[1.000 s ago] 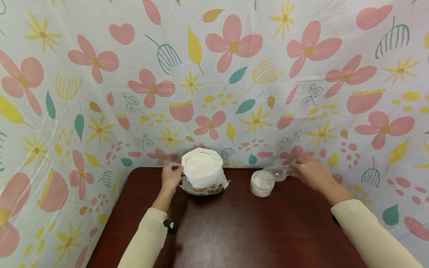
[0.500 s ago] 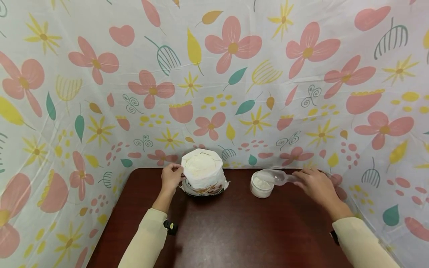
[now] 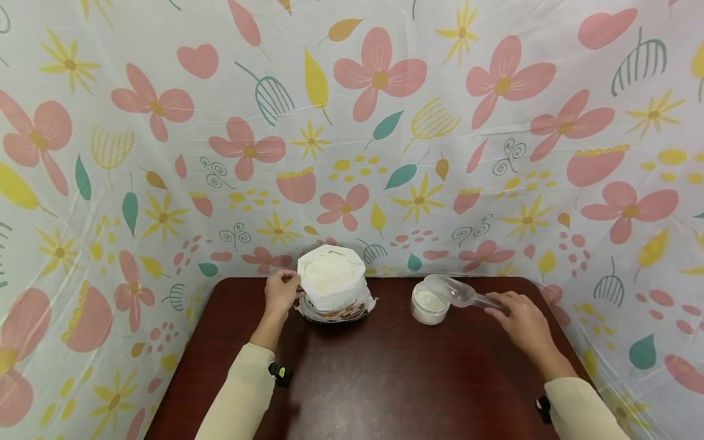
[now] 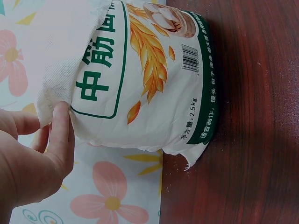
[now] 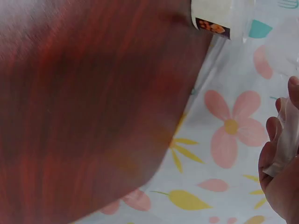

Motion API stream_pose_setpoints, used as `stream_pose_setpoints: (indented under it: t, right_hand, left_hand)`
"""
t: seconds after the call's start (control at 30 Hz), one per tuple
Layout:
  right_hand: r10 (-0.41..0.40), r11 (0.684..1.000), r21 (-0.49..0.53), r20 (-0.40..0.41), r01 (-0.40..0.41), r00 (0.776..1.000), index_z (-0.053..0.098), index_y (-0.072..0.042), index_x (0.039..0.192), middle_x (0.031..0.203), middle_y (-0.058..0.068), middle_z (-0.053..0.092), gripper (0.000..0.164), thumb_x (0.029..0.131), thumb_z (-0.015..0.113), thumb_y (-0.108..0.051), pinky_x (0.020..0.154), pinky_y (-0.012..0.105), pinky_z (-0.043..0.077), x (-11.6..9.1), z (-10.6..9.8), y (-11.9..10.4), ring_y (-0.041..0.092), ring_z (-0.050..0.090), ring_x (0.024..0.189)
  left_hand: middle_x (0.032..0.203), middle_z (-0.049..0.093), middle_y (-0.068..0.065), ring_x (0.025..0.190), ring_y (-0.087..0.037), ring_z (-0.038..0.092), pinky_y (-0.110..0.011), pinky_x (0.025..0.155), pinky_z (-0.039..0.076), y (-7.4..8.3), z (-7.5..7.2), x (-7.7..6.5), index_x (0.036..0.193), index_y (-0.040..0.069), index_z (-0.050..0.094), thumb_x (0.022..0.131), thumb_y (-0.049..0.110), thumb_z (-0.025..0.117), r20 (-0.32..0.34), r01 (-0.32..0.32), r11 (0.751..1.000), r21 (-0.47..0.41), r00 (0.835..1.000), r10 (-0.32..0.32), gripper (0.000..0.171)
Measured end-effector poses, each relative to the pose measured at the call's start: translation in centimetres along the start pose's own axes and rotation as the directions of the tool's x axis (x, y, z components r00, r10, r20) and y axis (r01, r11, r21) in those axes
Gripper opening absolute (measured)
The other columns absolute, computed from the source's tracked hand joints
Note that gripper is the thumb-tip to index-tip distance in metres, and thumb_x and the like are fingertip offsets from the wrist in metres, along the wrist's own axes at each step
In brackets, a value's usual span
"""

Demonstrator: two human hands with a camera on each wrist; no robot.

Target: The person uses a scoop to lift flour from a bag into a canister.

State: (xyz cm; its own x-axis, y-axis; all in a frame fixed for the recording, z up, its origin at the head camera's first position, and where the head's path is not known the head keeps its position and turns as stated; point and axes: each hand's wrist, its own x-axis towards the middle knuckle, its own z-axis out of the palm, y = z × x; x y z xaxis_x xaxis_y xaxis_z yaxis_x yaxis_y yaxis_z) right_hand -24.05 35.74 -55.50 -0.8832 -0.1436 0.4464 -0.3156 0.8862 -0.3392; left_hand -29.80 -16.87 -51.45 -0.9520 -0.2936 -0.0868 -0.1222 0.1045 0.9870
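Note:
An open white flour bag (image 3: 337,300), rolled down at the top and full of pale flour, stands at the back of the table. My left hand (image 3: 280,294) pinches its rolled rim from the left; the left wrist view shows thumb and fingers on the woven edge of the bag (image 4: 135,84). To the right stands a clear round jar (image 3: 429,314) with white flour inside. Above its right rim is the bowl of a clear plastic scoop (image 3: 461,294). My right hand (image 3: 522,321) grips the scoop's handle, also seen at the edge of the right wrist view around the handle (image 5: 282,144).
The dark red-brown table (image 3: 385,379) reaches back to a flower-printed curtain (image 3: 352,153), which hangs close behind the bag and jar. A printed label (image 5: 212,27) shows on the jar's side. Table corners lie at the back left and right.
My right hand has moved down and slightly right, and the scoop's handle has dropped while its bowl stays over the jar. The left hand keeps its hold on the bag's rim.

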Motion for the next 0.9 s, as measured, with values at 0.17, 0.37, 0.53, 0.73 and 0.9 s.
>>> stream_pose_setpoints:
  t: [0.17, 0.37, 0.53, 0.73, 0.9]
  right_hand:
    - [0.02, 0.998, 0.058, -0.04, -0.018, 0.999, 0.075, -0.009, 0.116, 0.103, 0.011, 0.072, 0.033, 0.085, 0.085, -0.014, 0.07, 0.053, 0.053, -1.3, 0.9, 0.4, 0.033, 0.065, 0.091]
    - [0.046, 0.994, 0.104, -0.081, -0.038, 0.996, 0.076, -0.011, 0.116, 0.102, 0.006, 0.073, 0.034, 0.083, 0.086, -0.012, 0.071, 0.025, 0.053, -2.2, 1.5, 0.5, 0.024, 0.065, 0.091]
    - [0.05, 0.99, 0.139, -0.123, -0.033, 0.991, 0.076, -0.012, 0.116, 0.101, 0.005, 0.072, 0.035, 0.082, 0.087, -0.01, 0.069, 0.007, 0.043, -1.9, 1.3, 0.4, 0.004, 0.059, 0.089]
    - [0.019, 0.989, 0.147, -0.127, -0.001, 0.992, 0.077, -0.013, 0.115, 0.1, 0.003, 0.072, 0.034, 0.082, 0.087, -0.009, 0.065, 0.007, 0.042, -0.7, 0.6, 0.0, -0.008, 0.052, 0.087]
    - [-0.034, 0.99, 0.134, -0.124, 0.051, 0.992, 0.077, -0.014, 0.114, 0.1, 0.002, 0.073, 0.034, 0.081, 0.087, -0.011, 0.068, 0.009, 0.043, 1.0, -0.4, -0.9, 0.004, 0.058, 0.085]
  left_hand:
    - [0.09, 0.062, -0.013, 0.066, -0.013, 0.069, -0.041, 0.075, 0.069, -0.2, 0.1, 0.1, 0.112, -0.007, 0.066, 0.1, 0.007, 0.062, 0.0, 0.008, 1.0, -0.01, 1.0, -0.008, 0.019]
    - [0.094, 0.061, -0.015, 0.068, -0.013, 0.067, -0.038, 0.074, 0.069, -0.2, 0.2, 0.0, 0.115, -0.007, 0.066, 0.101, 0.007, 0.061, 0.004, 0.017, 1.0, -0.003, 1.0, -0.017, 0.02]
    - [0.095, 0.061, -0.015, 0.069, -0.014, 0.067, -0.049, 0.084, 0.067, -0.3, 0.2, -0.1, 0.115, -0.007, 0.066, 0.101, 0.007, 0.061, 0.008, 0.007, 1.0, 0.006, 1.0, -0.007, 0.02]
    - [0.094, 0.062, -0.015, 0.07, -0.016, 0.067, -0.05, 0.084, 0.067, -0.2, 0.0, -0.1, 0.115, -0.007, 0.066, 0.101, 0.007, 0.061, 0.007, 0.009, 1.0, 0.008, 1.0, -0.009, 0.021]
    - [0.091, 0.063, -0.014, 0.067, -0.015, 0.068, -0.044, 0.077, 0.068, -0.1, 0.0, 0.0, 0.113, -0.007, 0.067, 0.1, 0.007, 0.061, 0.0, 0.002, 1.0, 0.005, 1.0, -0.002, 0.019]
